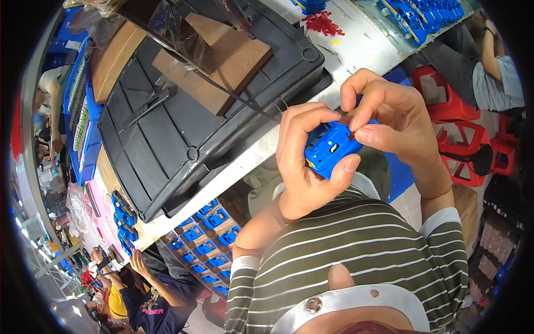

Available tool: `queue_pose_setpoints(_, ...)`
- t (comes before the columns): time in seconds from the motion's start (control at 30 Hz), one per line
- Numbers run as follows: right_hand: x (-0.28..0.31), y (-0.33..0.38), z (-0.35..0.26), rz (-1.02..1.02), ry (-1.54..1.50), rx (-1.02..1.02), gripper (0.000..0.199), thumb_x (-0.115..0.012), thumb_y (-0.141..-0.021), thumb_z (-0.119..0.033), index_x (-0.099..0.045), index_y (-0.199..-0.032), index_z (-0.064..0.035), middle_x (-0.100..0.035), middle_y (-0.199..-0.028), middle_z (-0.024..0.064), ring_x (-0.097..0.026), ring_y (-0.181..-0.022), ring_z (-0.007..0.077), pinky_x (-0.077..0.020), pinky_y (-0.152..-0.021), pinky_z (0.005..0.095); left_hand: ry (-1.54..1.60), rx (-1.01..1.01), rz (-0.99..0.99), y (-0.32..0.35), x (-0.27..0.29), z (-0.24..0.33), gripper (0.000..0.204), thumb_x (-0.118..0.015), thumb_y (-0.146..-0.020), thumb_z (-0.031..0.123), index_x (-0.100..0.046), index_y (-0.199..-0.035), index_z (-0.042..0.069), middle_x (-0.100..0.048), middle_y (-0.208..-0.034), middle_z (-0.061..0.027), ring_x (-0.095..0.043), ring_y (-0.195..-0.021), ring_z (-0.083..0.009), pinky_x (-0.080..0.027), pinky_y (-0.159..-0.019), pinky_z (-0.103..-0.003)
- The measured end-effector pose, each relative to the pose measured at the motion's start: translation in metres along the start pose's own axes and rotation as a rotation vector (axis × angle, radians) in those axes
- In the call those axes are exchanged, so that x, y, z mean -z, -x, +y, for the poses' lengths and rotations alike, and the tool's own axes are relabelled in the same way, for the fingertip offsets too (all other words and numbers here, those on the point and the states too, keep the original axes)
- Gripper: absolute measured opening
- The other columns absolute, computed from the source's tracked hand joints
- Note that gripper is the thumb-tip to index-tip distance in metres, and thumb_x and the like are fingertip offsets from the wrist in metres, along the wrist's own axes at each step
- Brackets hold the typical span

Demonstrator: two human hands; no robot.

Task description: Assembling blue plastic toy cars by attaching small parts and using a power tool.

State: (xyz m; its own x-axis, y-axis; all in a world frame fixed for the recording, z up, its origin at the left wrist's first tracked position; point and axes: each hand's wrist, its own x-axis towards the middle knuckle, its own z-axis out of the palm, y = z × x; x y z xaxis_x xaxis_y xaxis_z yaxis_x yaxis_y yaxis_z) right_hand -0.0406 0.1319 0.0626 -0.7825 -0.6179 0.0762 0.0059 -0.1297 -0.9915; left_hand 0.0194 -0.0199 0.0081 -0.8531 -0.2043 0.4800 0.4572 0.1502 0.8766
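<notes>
In my left hand (pixel 306 158) is a blue plastic toy car body (pixel 334 146), its fingers curled round the far side and the thumb along the near edge. Yellow marking shows at its lower left, and a small dark slot sits in the middle. My right hand (pixel 397 114) pinches at the upper right end of the car body, thumb and index finger close together. A small red plastic piece (pixel 351 136) shows at those fingertips, mostly hidden by them.
Beyond my hands, a black plastic lid (pixel 222 131) carries brown boards (pixel 239 69). Red pieces (pixel 321 23) lie on the white table, near more blue car bodies (pixel 417 16). A box of blue parts (pixel 206 245) stands lower left. Red stools (pixel 464 150) are at right; co-workers sit nearby.
</notes>
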Motion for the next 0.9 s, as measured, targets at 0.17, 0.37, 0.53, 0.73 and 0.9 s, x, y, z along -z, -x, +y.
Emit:
queue_pose_setpoints(0.17,-0.0024,-0.0008,0.0013,-0.031,-0.139,-0.116,0.012,-0.063,-0.077,-0.007,-0.055,-0.084,-0.0008,-0.051,-0.095,0.0059,-0.051,-0.087,0.0103,-0.0435,-0.075,0.0229,-0.029,-0.058,0.027,0.0001,-0.0032,-0.0009,0.046,-0.075,-0.062,0.028,-0.057,-0.096,0.000,-0.057,-0.089,-0.0144,-0.054,-0.078,-0.0269,-0.043,-0.072,-0.034)
queue_pose_setpoints(0.37,-0.0054,-0.0057,0.0005,-0.023,-0.188,-0.247,0.019,-0.063,-0.068,-0.014,-0.048,-0.076,-0.0065,-0.046,-0.091,0.0053,-0.045,-0.084,0.0101,-0.0358,-0.075,0.0223,-0.043,-0.061,0.020,0.0004,-0.0052,0.0016,0.046,-0.076,-0.062,0.027,-0.058,-0.094,0.001,-0.059,-0.087,-0.0136,-0.054,-0.077,-0.0270,-0.042,-0.069,-0.034)
queue_pose_setpoints(0.53,-0.0023,-0.0042,0.0056,-0.062,-0.214,-0.216,0.013,-0.061,-0.074,-0.009,-0.051,-0.081,-0.0046,-0.048,-0.091,0.0032,-0.046,-0.084,0.0087,-0.0384,-0.074,0.0222,0.030,-0.105,0.037,0.0034,-0.0068,-0.0030,0.048,-0.077,-0.066,0.027,-0.056,-0.100,0.001,-0.059,-0.093,-0.0157,-0.057,-0.081,-0.0255,-0.045,-0.073,-0.032)
queue_pose_setpoints(0.73,-0.0088,-0.0003,0.0009,-0.027,-0.237,-0.095,0.012,-0.060,-0.081,-0.008,-0.051,-0.088,-0.0036,-0.049,-0.093,0.0026,-0.047,-0.087,0.0083,-0.0399,-0.077,0.0227,0.116,-0.159,0.041,0.0049,-0.0076,-0.0045,0.048,-0.076,-0.072,0.028,-0.055,-0.107,0.002,-0.056,-0.103,-0.0168,-0.057,-0.087,-0.0238,-0.046,-0.076,-0.031)
queue_pose_setpoints(0.9,-0.0102,0.0000,0.0024,-0.014,-0.231,-0.049,0.012,-0.060,-0.083,-0.007,-0.051,-0.089,-0.0035,-0.051,-0.095,0.0033,-0.048,-0.088,0.0087,-0.0411,-0.077,0.0236,0.155,-0.130,0.042,0.0058,-0.0084,-0.0012,0.046,-0.075,-0.075,0.027,-0.056,-0.108,0.002,-0.054,-0.105,-0.0162,-0.056,-0.090,-0.0229,-0.046,-0.076,-0.031)
